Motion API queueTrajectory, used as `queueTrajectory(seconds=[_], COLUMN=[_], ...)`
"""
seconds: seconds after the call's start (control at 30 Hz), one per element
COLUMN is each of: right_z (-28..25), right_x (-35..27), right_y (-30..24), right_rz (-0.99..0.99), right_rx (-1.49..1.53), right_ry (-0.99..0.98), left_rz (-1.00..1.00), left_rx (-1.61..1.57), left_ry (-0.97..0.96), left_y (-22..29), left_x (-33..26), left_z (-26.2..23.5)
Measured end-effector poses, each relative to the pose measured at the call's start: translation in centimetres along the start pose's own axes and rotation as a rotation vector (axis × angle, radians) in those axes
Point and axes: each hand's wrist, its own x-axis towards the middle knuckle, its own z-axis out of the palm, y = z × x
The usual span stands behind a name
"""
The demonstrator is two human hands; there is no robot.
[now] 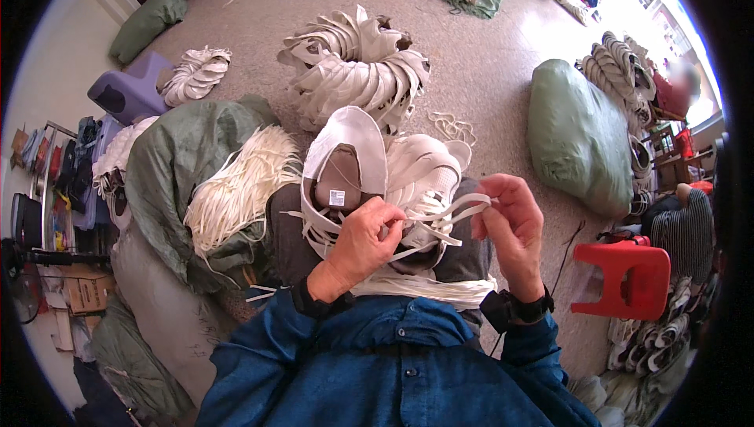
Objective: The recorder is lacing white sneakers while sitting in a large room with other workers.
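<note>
Two white shoe uppers rest on my lap. The left upper (357, 123) lies with its brown inside and a small white label showing, and the right upper (420, 162) has its eyelet side up. My left hand (363, 240) is closed in a pinch on a white shoelace (463, 206) at the right upper's eyelets. My right hand (512, 227) pinches a loop of lace between thumb and fingers, just right of that upper. Lace strands cross over both uppers, and my left hand covers part of the left one. A bundle of laces (428, 289) lies across my lap.
A ring of stacked white uppers (357, 74) stands on the floor ahead. To my left, a thick lace bundle (243, 184) lies on a green sack (169, 160), near a purple stool (129, 89). A stuffed green sack (577, 136) and red stool (624, 278) are at right; people sit beyond.
</note>
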Motion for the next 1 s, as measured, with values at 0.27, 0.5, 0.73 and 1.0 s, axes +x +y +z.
queueTrajectory(seconds=[0.27,0.5,0.73,1.0], right_z=[2.7,3.6,3.1,3.2], right_x=[0.5,0.5,-0.1,-0.2], right_y=[2.0,3.9,5.0,4.7], right_rz=[0.013,0.434,0.419,0.380], right_rx=[-0.357,-0.147,-0.112,-0.128], right_ry=[-0.300,-0.369,-0.352,-0.400], left_rz=[0.194,0.340,0.429,0.517], left_rx=[0.088,0.303,0.341,0.378], left_ry=[0.120,0.187,0.259,0.146], left_y=[0.7,1.2,1.2,0.3], left_x=[-0.6,-1.1,-1.1,-1.3], left_z=[-0.7,-1.9,-1.4,-1.4])
